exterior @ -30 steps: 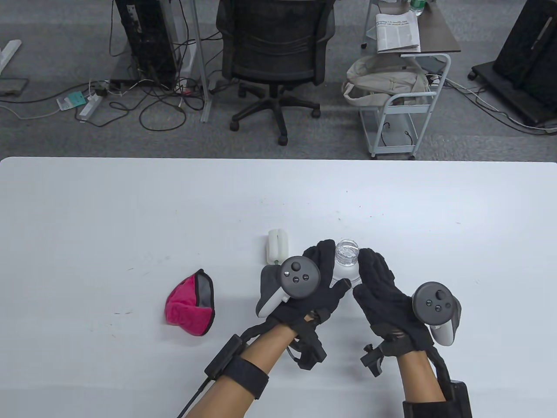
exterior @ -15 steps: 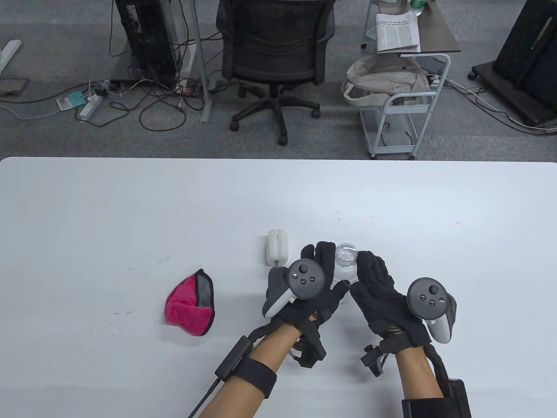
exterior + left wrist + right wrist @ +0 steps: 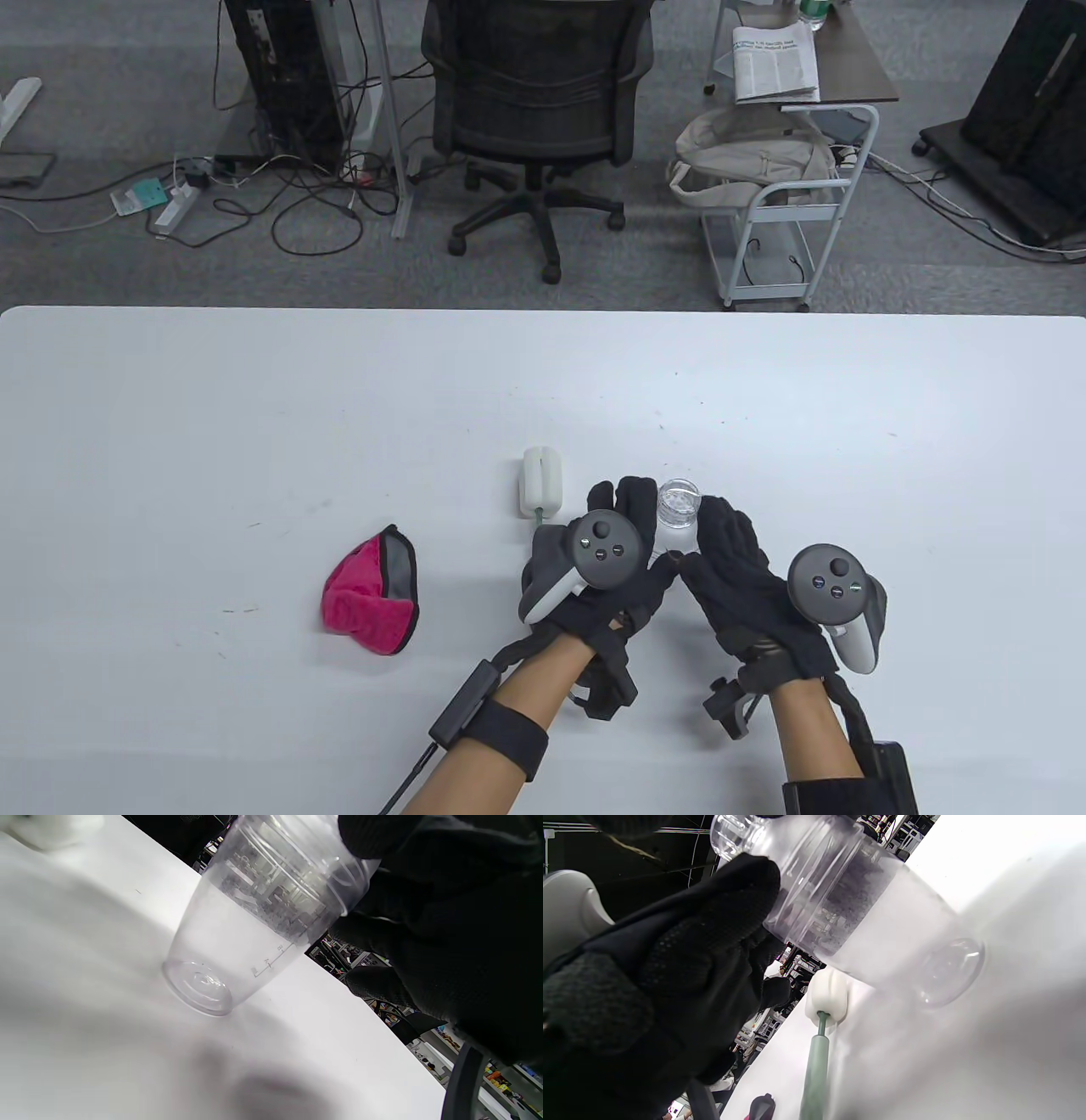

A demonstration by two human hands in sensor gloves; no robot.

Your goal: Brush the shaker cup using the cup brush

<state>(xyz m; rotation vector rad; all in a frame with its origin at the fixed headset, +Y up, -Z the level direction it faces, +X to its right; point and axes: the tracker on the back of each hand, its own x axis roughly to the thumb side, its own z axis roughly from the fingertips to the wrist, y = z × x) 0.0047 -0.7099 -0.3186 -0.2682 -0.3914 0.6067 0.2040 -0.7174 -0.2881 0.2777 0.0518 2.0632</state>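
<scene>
The clear plastic shaker cup (image 3: 679, 506) stands mouth up between both gloved hands, slightly tilted, its base at or just above the table. My left hand (image 3: 633, 503) grips its left side and my right hand (image 3: 718, 525) holds its right side. The cup fills the left wrist view (image 3: 254, 929) and the right wrist view (image 3: 865, 912). The cup brush lies on the table left of the cup; its white sponge head (image 3: 541, 484) shows, and its green handle (image 3: 814, 1069) runs under my left hand.
A pink and grey cloth (image 3: 371, 590) lies on the white table (image 3: 254, 407) to the left of my hands. An office chair (image 3: 539, 110) and a small trolley (image 3: 785, 212) stand on the floor beyond the far edge.
Both hands and the cup have drifted slightly toward the near edge. My left hand shifted right and my right hand shifted left, closing in on the cup.
</scene>
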